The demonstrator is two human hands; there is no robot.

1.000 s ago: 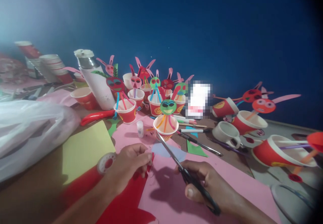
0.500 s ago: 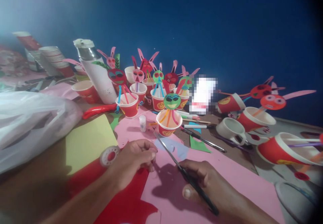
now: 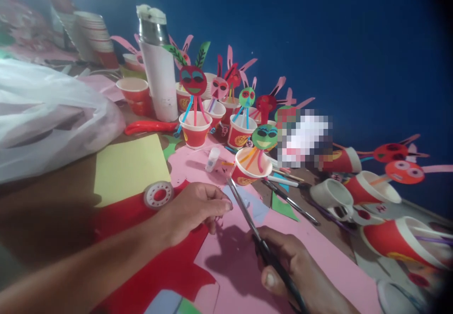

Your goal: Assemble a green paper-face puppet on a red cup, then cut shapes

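My right hand (image 3: 288, 267) grips a pair of scissors (image 3: 262, 245), seen nearly edge-on, with a slim metal blade and a black handle. Its tip points up and away, close to the paper cup (image 3: 253, 165) that holds a green paper face (image 3: 266, 137) on straws. To the left of the blade, my left hand (image 3: 198, 207) is closed in a pinch; anything between the fingertips is too small to make out. Below both hands lies pink paper (image 3: 240, 276), with red paper (image 3: 155, 267) under my left forearm. A white tape roll (image 3: 159, 194) rests beside my left wrist.
Several cups with paper-faced figures, such as a red one (image 3: 193, 80), stand along the back. A white bottle (image 3: 159, 82) rises behind them. At left are a plastic bag (image 3: 53, 120) and yellow paper (image 3: 130, 167). Pens (image 3: 293, 200) and a mug (image 3: 331, 198) lie to the right.
The view has tilted, so the left side sits higher and the right side lower. Both hands keep nearly the same pose. Blue and green paper pieces now show at the bottom edge.
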